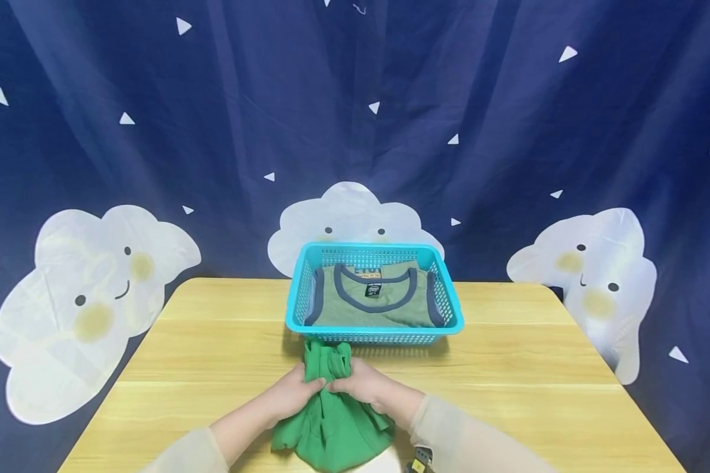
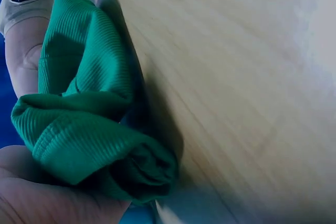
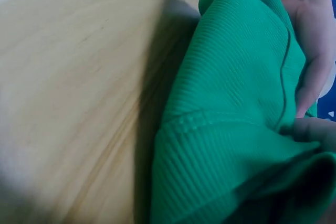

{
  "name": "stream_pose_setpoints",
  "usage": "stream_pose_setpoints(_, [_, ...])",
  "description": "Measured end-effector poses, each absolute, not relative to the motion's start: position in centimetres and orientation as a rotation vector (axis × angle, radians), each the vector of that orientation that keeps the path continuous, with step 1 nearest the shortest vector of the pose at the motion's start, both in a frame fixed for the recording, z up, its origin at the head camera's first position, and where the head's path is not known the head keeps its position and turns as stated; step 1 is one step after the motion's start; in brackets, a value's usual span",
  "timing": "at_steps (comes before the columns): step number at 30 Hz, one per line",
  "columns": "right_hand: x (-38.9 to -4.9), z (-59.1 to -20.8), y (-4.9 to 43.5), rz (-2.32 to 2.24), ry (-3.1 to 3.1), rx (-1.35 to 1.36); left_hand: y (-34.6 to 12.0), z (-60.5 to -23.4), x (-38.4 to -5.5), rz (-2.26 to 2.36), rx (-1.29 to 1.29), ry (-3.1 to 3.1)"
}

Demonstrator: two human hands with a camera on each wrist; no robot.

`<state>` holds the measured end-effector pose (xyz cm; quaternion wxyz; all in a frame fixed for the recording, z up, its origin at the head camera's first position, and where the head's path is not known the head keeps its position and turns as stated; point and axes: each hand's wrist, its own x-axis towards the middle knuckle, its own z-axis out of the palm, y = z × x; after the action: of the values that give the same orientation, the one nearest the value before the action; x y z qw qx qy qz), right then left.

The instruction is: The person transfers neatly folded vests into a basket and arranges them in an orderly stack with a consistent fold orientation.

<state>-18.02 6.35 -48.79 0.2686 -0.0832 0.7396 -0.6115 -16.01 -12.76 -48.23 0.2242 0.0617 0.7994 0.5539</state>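
Note:
A green ribbed garment (image 1: 337,433) is bunched up at the front of the table, just before the basket. My left hand (image 1: 292,391) grips its left side, with the thumb lying on top of the cloth. From the right, my right hand (image 1: 367,381) grips the same bundle, and the two thumbs nearly meet over the folds. The gathered end rises toward the basket while the lower part fans out toward me. In the left wrist view the ribbed cloth (image 2: 89,135) forms open loops above the hand. Most fingers are hidden by the fabric.
A turquoise plastic basket (image 1: 375,332) stands at the middle back of the wooden table (image 1: 509,381). Inside lies a folded olive shirt (image 1: 393,318) with dark trim. A dark blue curtain (image 1: 355,131) with clouds hangs behind. A dark strap (image 1: 420,456) shows by my right sleeve.

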Motion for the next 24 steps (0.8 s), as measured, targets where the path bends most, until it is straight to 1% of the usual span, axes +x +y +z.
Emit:
stream_pose_setpoints(11, [-17.6,-47.0,6.3,-1.676,1.984,-0.213,-14.2,-47.3,-15.7,1.592,0.226,2.142])
stream_pose_setpoints(19, [-17.9,-45.9,6.6,-1.658,1.986,-0.248,-14.4,-46.4,-14.6,1.543,0.161,2.37])
stream_pose_setpoints(24, [-17.9,-45.7,6.7,-1.655,1.952,-0.279,-14.2,-45.9,-14.0,1.526,0.193,2.452])
